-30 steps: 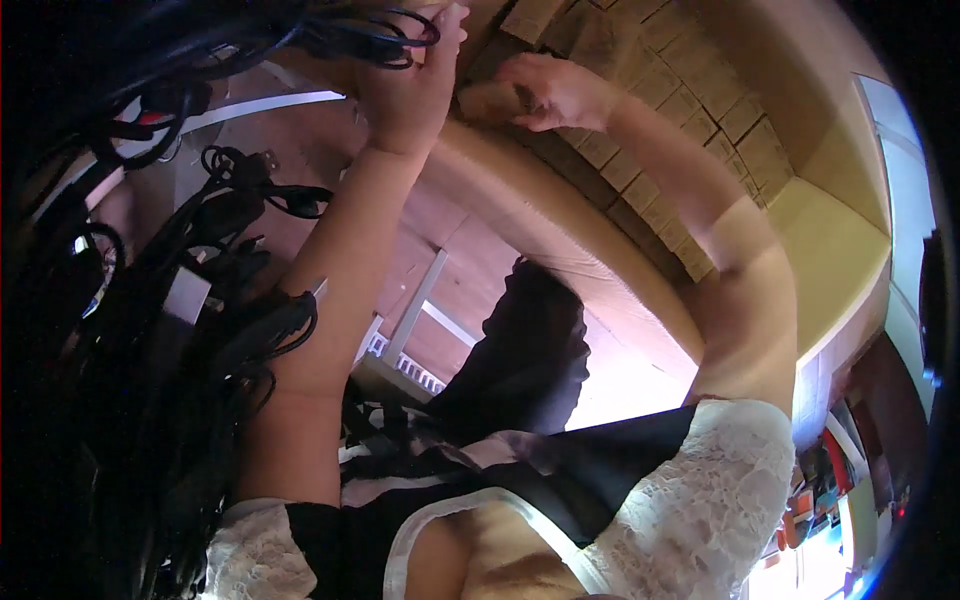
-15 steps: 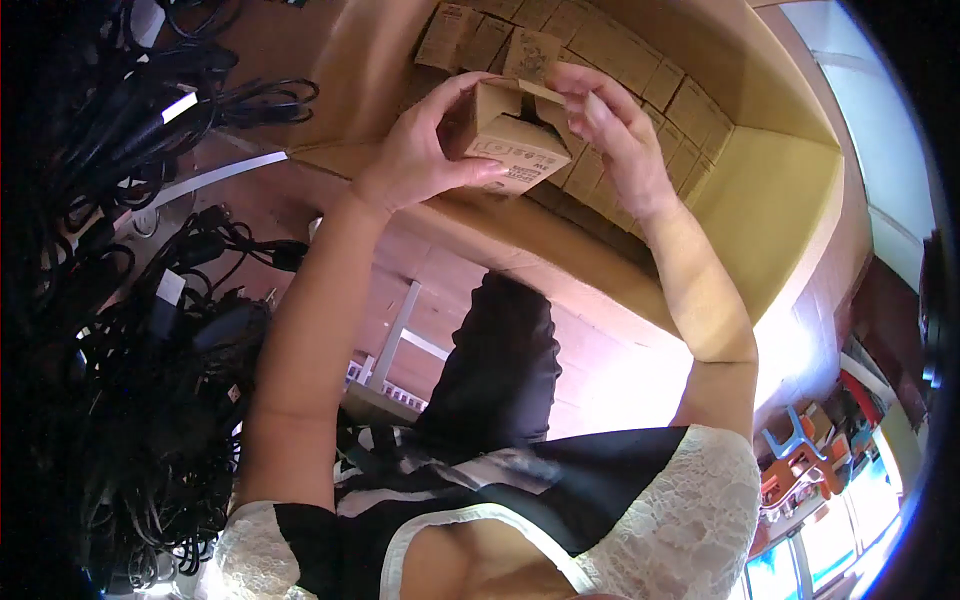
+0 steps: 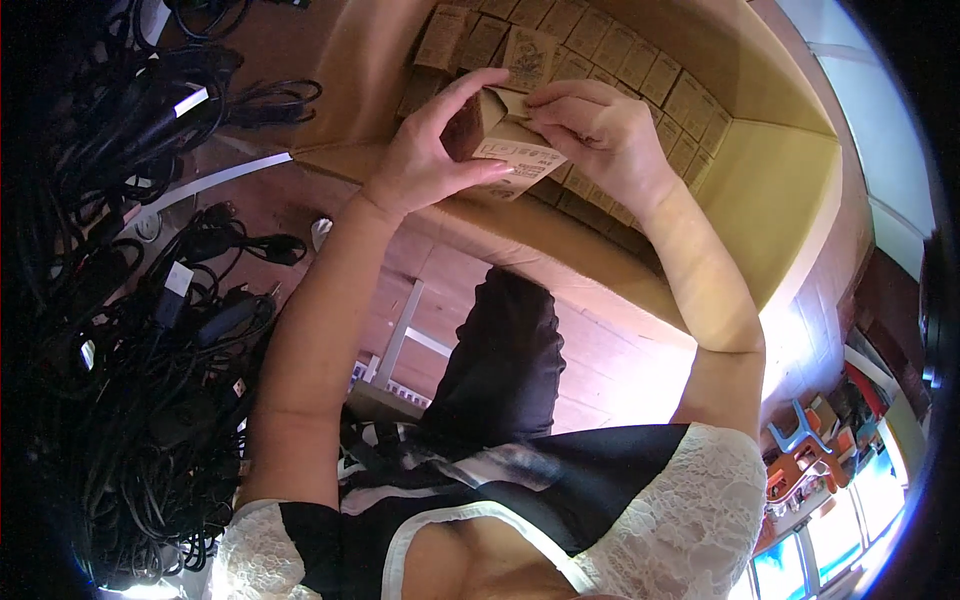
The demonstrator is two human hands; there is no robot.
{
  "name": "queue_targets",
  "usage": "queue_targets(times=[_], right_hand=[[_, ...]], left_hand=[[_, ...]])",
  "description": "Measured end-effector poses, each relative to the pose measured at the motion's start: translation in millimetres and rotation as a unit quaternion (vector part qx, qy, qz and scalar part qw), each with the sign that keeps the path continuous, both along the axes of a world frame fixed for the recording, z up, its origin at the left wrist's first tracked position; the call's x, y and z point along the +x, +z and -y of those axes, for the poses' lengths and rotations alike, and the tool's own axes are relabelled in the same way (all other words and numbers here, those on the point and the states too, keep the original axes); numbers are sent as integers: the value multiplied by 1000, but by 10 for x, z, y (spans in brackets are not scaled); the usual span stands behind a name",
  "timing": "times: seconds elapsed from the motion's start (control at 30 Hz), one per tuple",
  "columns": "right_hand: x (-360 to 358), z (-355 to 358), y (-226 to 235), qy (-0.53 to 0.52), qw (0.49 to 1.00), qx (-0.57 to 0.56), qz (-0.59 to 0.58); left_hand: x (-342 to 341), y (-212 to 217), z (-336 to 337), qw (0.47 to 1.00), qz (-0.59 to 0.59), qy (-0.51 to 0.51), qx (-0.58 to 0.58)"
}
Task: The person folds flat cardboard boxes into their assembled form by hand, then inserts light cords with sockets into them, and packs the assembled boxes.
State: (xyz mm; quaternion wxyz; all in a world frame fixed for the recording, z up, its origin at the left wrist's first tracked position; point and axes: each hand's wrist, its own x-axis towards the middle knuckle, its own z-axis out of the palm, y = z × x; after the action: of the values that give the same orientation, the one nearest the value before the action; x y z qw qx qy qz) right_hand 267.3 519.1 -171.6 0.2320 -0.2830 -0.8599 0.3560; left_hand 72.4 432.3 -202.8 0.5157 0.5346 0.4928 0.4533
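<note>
— What do the hands have?

— One small carton (image 3: 497, 147), brown card with a pale printed label on its near face. The left hand (image 3: 425, 160) is clamped on it from the left, thumb along the lower edge and fingers curled over the top. The right hand (image 3: 600, 135) is closed on its upper right end, fingertips pinched at what looks like an open flap.

— Where is the carton, exactly?

— Held up in the air just above the near wall of the big box (image 3: 770, 190), not resting on anything I can see.

— And inside the box?

— Rows of packs (image 3: 640, 75) of the same brown card, standing close together. The hands and the carton cover the middle of the rows, and the top rim of the view cuts off the far ones. The prints on them are too small to make out.

— Is the carton's flap fully open?

— Hard to say. The right fingers hide most of that end.

— What lies to the left?

— A heap of black cables (image 3: 150, 330) with plugs, tangled; the fisheye rim darkens it, so single cords blur together. A thin white strip (image 3: 215, 180) shows at its upper edge.

— Below the hands?

— The person's forearms, a black top with white lace sleeves (image 3: 690, 520), and a dark leg over a wooden floor (image 3: 610, 360).
</note>
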Motion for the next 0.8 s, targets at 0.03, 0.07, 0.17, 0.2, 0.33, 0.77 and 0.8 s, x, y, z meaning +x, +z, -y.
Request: queue_targets(times=[0.03, 0.07, 0.17, 0.2, 0.33, 0.77, 0.8], right_hand=[[-1, -42, 41, 49, 997, 53, 33], [3, -75, 59, 97, 988, 105, 65], [28, -166, 16, 151, 974, 154, 66], [37, -128, -9, 150, 975, 152, 67], [26, 20, -258, 84, 987, -132, -36], [1172, -643, -709, -291, 941, -137, 100], [983, -579, -718, -283, 941, -163, 90]], left_hand=[[-3, -20, 2, 1000, -21, -3, 22], [-6, -29, 5, 1000, -20, -3, 21], [-24, -87, 11, 999, -25, -14, 26], [-39, -111, -5, 1000, -17, 7, 20], [-3, -143, -20, 998, 49, 35, -2], [-668, -351, -272, 936, 3, 345, -77], [-760, -595, -217, 956, -24, 281, -80]])
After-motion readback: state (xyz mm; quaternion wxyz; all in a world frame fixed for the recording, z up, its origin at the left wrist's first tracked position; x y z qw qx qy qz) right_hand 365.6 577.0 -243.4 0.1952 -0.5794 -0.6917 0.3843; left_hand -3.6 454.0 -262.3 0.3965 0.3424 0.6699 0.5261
